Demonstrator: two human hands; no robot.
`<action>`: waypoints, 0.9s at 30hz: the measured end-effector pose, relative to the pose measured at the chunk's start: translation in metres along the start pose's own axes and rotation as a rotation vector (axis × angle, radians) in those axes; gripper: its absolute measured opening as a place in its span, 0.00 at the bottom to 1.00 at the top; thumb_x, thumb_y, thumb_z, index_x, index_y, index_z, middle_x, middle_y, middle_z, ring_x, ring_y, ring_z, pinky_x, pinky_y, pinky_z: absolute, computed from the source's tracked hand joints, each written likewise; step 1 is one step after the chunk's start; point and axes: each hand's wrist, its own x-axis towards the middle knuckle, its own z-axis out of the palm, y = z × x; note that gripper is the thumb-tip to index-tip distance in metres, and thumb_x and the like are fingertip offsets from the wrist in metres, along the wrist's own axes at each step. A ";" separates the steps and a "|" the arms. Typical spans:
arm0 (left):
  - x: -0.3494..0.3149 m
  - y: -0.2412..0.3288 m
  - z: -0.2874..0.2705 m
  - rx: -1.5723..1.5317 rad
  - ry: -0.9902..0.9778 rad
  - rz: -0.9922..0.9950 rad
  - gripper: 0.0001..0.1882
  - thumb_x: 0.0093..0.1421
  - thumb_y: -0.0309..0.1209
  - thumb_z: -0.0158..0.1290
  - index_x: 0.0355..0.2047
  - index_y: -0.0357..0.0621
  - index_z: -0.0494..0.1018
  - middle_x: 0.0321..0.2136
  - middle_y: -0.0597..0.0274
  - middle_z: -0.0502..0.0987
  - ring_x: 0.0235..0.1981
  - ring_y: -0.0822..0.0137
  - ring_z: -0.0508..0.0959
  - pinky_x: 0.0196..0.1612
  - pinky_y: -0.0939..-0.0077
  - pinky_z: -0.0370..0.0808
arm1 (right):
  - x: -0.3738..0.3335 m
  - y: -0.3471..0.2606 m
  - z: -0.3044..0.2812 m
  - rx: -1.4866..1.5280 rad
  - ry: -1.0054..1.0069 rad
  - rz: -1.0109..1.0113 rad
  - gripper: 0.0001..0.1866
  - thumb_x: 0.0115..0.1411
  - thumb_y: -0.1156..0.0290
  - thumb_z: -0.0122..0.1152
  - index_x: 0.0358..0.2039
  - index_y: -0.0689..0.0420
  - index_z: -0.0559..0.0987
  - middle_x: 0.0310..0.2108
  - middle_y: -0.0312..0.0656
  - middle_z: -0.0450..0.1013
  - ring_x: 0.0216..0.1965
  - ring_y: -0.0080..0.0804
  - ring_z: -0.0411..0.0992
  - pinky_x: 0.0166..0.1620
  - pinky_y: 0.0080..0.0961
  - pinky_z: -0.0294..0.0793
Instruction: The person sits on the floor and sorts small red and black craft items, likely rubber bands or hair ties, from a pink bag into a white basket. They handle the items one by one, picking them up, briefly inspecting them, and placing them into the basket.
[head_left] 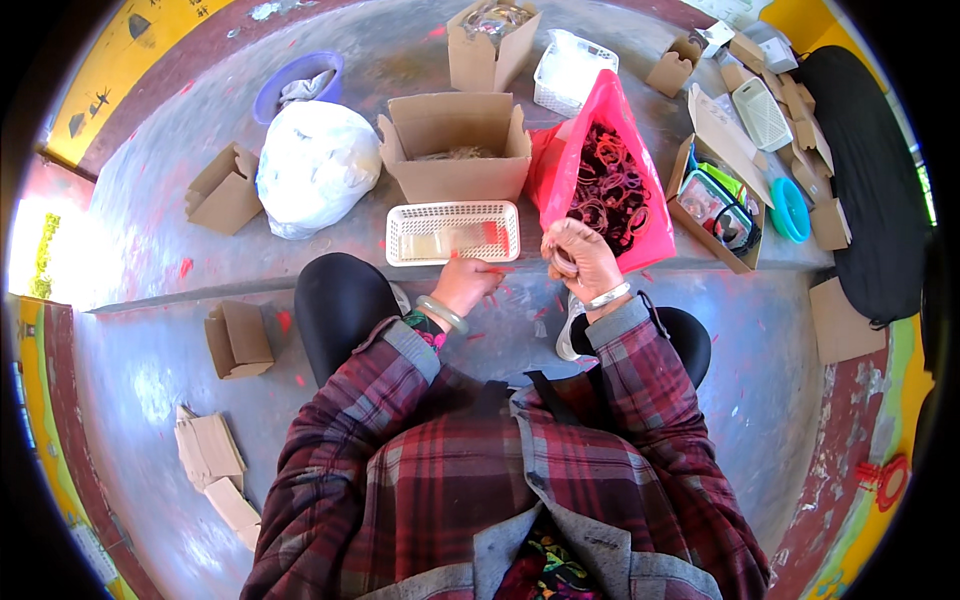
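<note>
My left hand (pixel 470 285), with a pale bangle at the wrist, is closed just in front of a white perforated basket (pixel 393 228). A small bit of red shows by its fingertips, too small to name. My right hand (pixel 588 258), wearing a silvery bangle, is raised beside a pink-red plastic bag (pixel 655 215). Its fingers are curled round a pale pinkish band (pixel 564 263), partly hidden by them. Inside the open bag lies a heap of dark, purple and red hair ties (pixel 608 185). Flat clear packets with red ends (pixel 450 241) rest in the basket.
Behind the basket stands an open cardboard box (pixel 455 180), with a stuffed white bag (pixel 318 170) to its left. A box of mixed items (pixel 715 215) stands right of the pink-red bag. A step edge (pixel 250 287) crosses the concrete floor near my knees.
</note>
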 end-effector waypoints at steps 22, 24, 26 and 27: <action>-0.005 0.009 0.002 0.295 -0.035 -0.029 0.08 0.45 0.27 0.51 0.24 0.37 0.77 0.16 0.54 0.76 0.20 0.65 0.77 0.26 0.74 0.72 | 0.003 0.018 0.000 -0.088 -0.169 0.190 0.13 0.54 0.76 0.57 0.40 0.67 0.73 0.29 0.38 0.73 0.22 0.17 0.64 0.24 0.12 0.63; -0.005 0.007 0.003 0.178 -0.053 -0.097 0.07 0.45 0.25 0.51 0.24 0.35 0.77 0.16 0.55 0.76 0.18 0.68 0.76 0.24 0.76 0.72 | 0.001 0.011 0.004 -0.305 -0.126 0.124 0.12 0.53 0.77 0.58 0.38 0.65 0.74 0.29 0.37 0.73 0.22 0.16 0.65 0.24 0.12 0.63; -0.006 0.007 0.001 0.116 -0.053 -0.117 0.07 0.45 0.23 0.51 0.24 0.34 0.77 0.16 0.56 0.76 0.17 0.69 0.76 0.23 0.77 0.71 | -0.002 0.003 0.010 -0.514 -0.102 0.067 0.10 0.51 0.77 0.59 0.36 0.64 0.75 0.28 0.36 0.73 0.22 0.16 0.66 0.24 0.11 0.63; -0.006 0.007 0.002 0.084 -0.057 -0.124 0.07 0.45 0.23 0.51 0.24 0.33 0.77 0.16 0.56 0.76 0.17 0.70 0.75 0.23 0.78 0.71 | -0.003 0.000 0.010 -0.616 -0.093 0.040 0.09 0.51 0.77 0.59 0.34 0.64 0.76 0.28 0.35 0.73 0.23 0.15 0.66 0.25 0.11 0.64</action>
